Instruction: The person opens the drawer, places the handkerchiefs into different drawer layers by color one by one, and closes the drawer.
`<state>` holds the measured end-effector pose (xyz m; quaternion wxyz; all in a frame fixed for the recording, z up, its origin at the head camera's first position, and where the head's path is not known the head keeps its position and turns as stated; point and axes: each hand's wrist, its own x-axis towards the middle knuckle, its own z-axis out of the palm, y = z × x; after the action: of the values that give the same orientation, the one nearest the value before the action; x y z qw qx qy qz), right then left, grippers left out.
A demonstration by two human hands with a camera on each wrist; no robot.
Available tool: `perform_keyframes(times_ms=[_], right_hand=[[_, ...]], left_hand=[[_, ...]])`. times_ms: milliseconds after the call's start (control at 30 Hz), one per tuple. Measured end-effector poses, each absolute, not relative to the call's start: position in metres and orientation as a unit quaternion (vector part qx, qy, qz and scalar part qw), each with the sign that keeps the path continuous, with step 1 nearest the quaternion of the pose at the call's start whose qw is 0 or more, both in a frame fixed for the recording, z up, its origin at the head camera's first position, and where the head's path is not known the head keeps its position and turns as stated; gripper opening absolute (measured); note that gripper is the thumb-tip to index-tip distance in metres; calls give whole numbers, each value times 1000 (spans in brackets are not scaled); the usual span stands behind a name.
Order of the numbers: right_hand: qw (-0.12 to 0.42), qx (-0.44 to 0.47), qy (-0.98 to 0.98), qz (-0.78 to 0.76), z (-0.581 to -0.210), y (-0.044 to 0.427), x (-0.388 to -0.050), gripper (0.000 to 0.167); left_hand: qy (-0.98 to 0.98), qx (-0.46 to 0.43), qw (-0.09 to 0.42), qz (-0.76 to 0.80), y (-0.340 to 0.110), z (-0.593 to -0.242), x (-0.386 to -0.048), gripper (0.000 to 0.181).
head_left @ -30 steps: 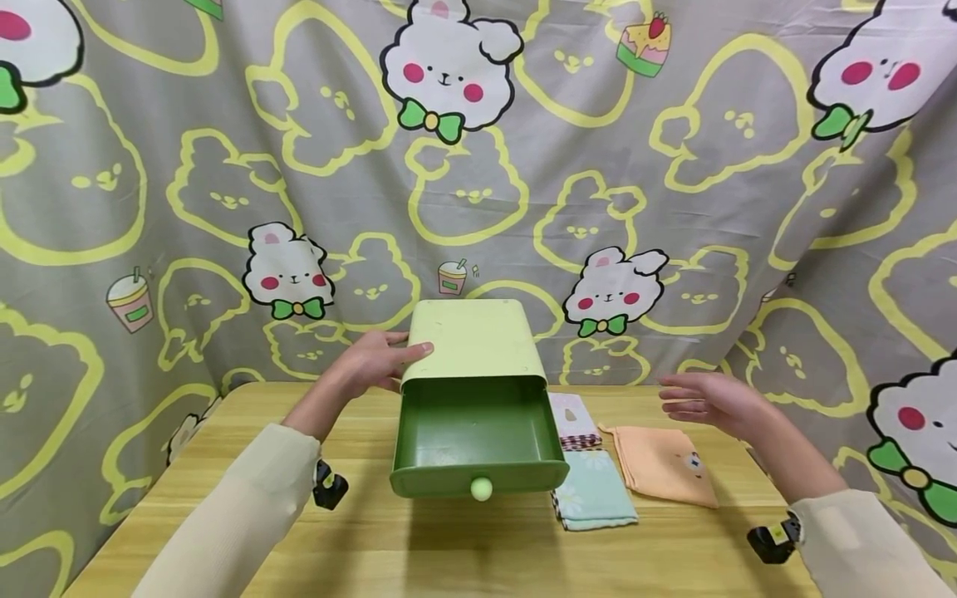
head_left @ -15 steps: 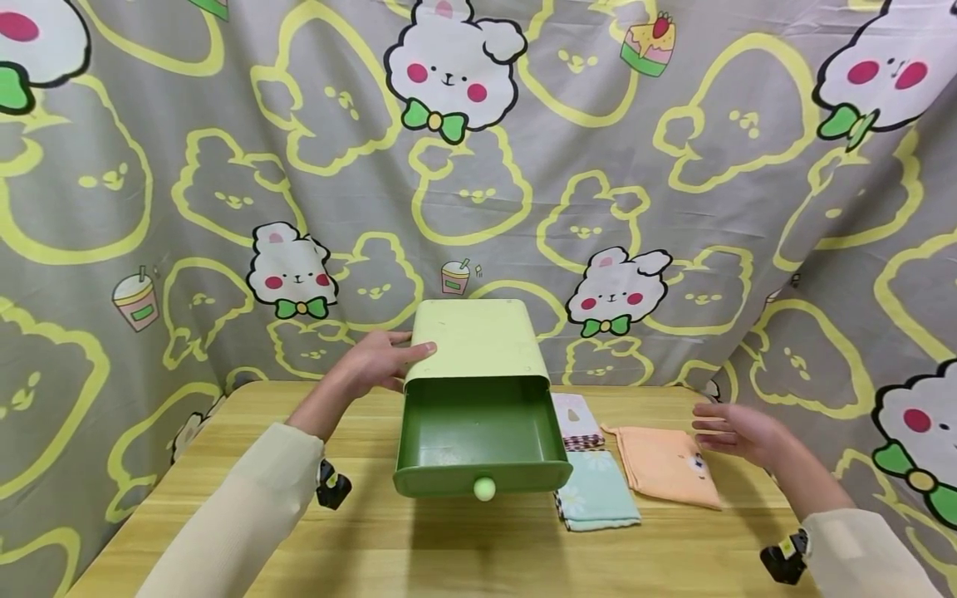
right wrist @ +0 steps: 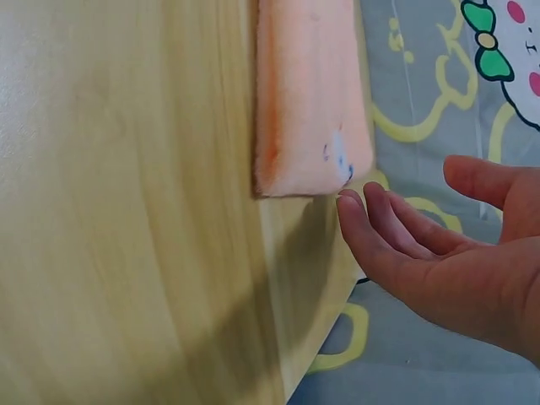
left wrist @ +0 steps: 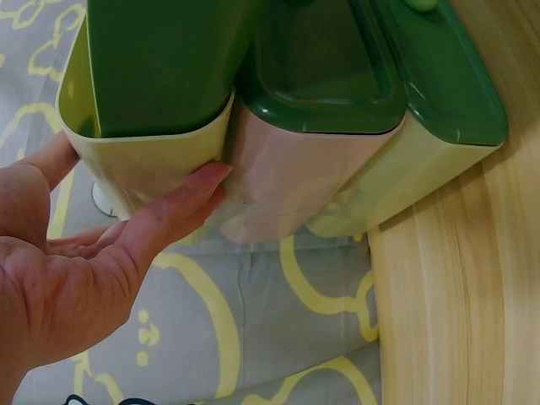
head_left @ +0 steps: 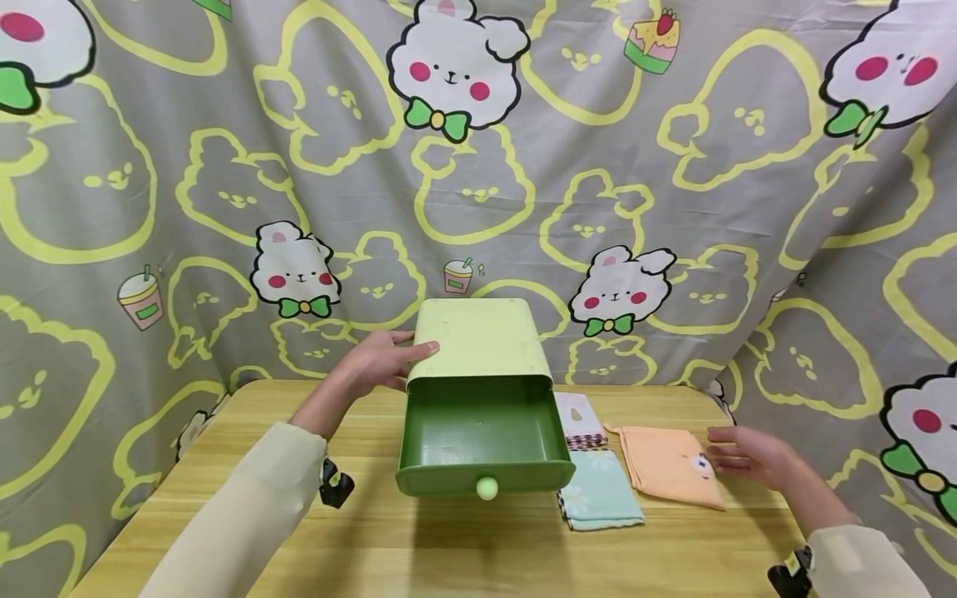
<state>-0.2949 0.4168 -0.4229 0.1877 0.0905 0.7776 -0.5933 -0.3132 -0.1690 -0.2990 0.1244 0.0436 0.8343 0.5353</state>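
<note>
A stacked drawer unit (head_left: 482, 336) stands mid-table with a pale yellow top. Its green top drawer (head_left: 486, 477) is pulled out and bare inside. My left hand (head_left: 381, 361) rests on the unit's upper left edge, thumb on top and fairly straight fingers against the side. Near the right corner of a folded orange towel (head_left: 665, 465), my right hand (head_left: 755, 455) hovers with fingers extended, holding nothing. In the right wrist view its fingertips lie close to the towel's corner; contact is unclear.
A folded mint towel (head_left: 601, 490) and a white towel with a checked edge (head_left: 579, 419) lie right of the drawer unit. Below the top drawer, two green-fronted drawers (left wrist: 325, 67) are closed. A patterned curtain (head_left: 478, 166) hangs behind the wooden table (head_left: 336, 548).
My right hand has moved rightward and down, ending beside the orange towel's right corner. The left hand stays on the drawer unit, and the top drawer remains pulled out.
</note>
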Motion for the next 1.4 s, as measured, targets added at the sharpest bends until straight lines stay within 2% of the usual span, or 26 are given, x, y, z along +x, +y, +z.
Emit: perform_keyframes(times_ms=[500,1167,1400], right_hand=[[203,140,766,-593,-441,418,-294,60],[202,148,762,-597,-446,417,-294,26],[212,143,752,-608,-445,414,-295,21]], left_hand=[[831,37,129,540,-169,-298,-312,82],[830,36,127,542,-169,-298,-311,80],[831,38,126,540,-169,-298,-312,81]])
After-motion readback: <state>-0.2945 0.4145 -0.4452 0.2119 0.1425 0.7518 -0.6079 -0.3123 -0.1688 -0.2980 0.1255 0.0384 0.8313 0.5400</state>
